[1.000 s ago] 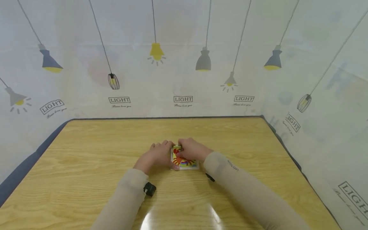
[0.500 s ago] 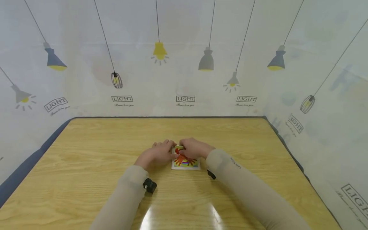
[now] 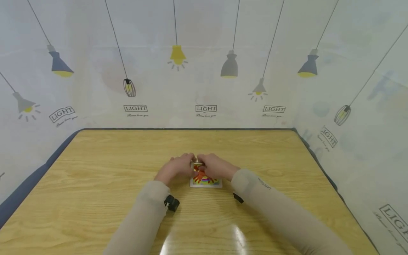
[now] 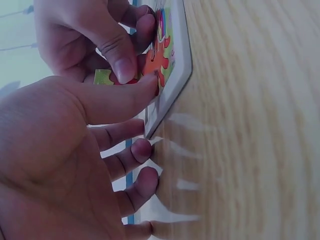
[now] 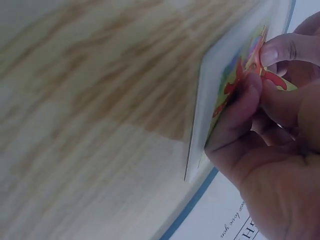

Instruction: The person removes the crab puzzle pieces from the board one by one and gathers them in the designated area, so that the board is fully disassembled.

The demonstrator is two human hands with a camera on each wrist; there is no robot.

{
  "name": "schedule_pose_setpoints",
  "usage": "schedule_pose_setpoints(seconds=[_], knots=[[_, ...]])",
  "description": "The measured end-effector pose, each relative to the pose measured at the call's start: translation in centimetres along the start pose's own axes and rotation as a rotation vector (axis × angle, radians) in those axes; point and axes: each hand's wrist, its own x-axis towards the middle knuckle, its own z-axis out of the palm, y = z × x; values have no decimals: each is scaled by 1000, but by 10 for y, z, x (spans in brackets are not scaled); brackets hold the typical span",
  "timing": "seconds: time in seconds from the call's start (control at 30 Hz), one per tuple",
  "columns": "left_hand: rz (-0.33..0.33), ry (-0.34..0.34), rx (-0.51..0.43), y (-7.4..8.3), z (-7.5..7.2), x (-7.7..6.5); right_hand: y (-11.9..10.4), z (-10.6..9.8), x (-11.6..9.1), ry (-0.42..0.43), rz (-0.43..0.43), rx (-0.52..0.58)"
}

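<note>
Puzzle piece (image 3: 198, 164) sits pinched between both hands — left (image 3: 176, 169), right (image 3: 214, 166) — over the board (image 3: 216, 183).

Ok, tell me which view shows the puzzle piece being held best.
The left wrist view: the orange puzzle piece sits close and sharp, with fingers of both hands on it. The right wrist view shows it blurred; the head view shows it tiny between the hands.

Hands (image 3: 194, 166) hide the far half of the puzzle board (image 3: 207, 182); its picture is too small to identify; the desk (image 5: 100, 100) is blurred.
</note>
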Motion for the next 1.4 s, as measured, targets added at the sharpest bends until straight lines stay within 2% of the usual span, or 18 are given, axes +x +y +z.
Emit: schedule_pose_setpoints(seconds=[0.17,0.37,0.67,0.83,1.0,1.13,1.27,1.4], knots=[[2,17,-12,-4,2,2,-3,-4,4,-20,103,78],[9,29,-16,3,-2,-9,-1,-7,14,-31,251,173],[-12,37,-55,5,-4,-9,2,-16,21,-78,382,469],[2,46,-58,7,-5,-12,8,-15,19,-101,355,552],[-4,58,-49,11,-3,-9,19,-14,8,-89,229,637],[-7,62,-48,14,-3,-8,24,-25,-1,-94,165,697],[-8,48,-62,11,-2,-6,29,-46,-15,-34,193,670],[-21,42,-76,6,1,-4,45,-65,-31,45,244,612]])
